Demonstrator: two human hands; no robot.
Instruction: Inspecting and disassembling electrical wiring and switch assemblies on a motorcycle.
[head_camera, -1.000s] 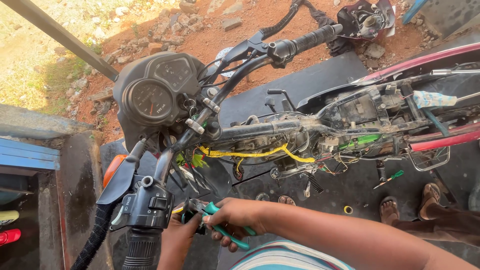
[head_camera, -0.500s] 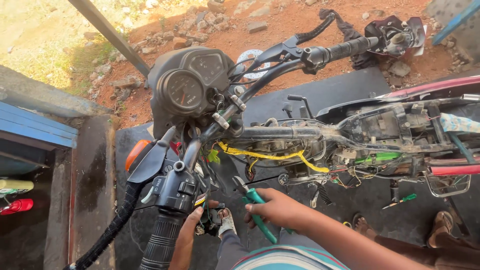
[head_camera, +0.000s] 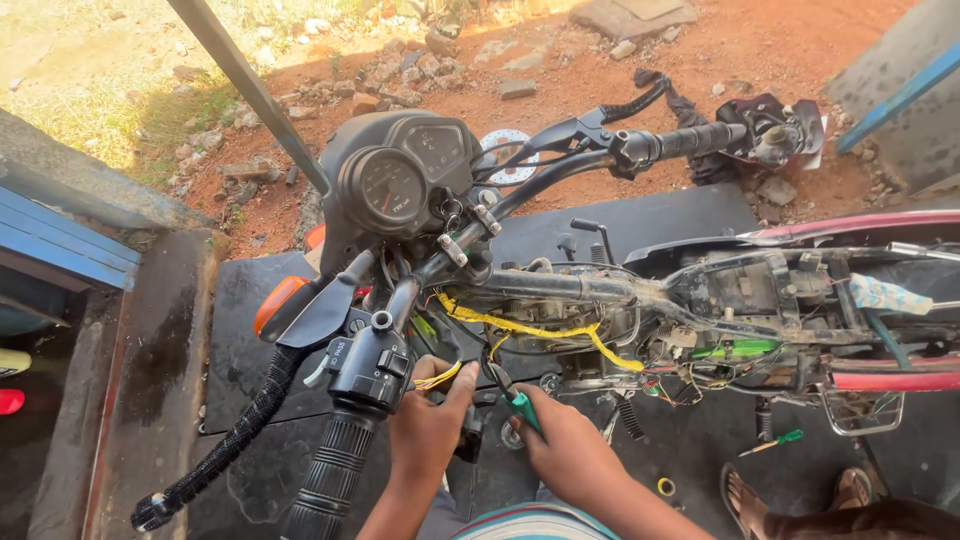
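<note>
— What are the hands doing?
— The left hand (head_camera: 428, 425) pinches a bundle of yellow wires (head_camera: 437, 377) just above its fingers. The right hand (head_camera: 563, 450) is closed around green-handled pliers (head_camera: 515, 398), whose tip points up toward those wires.
— And nearby?
— The handlebar switch housing (head_camera: 367, 365) sits just left of the left hand, the motorcycle frame (head_camera: 640, 292) beyond both.

One head-worn view looks steeply down, close above the stripped black motorcycle frame (head_camera: 600, 290). It faces past the frame's handlebar toward red dirt ground (head_camera: 760, 50).
</note>
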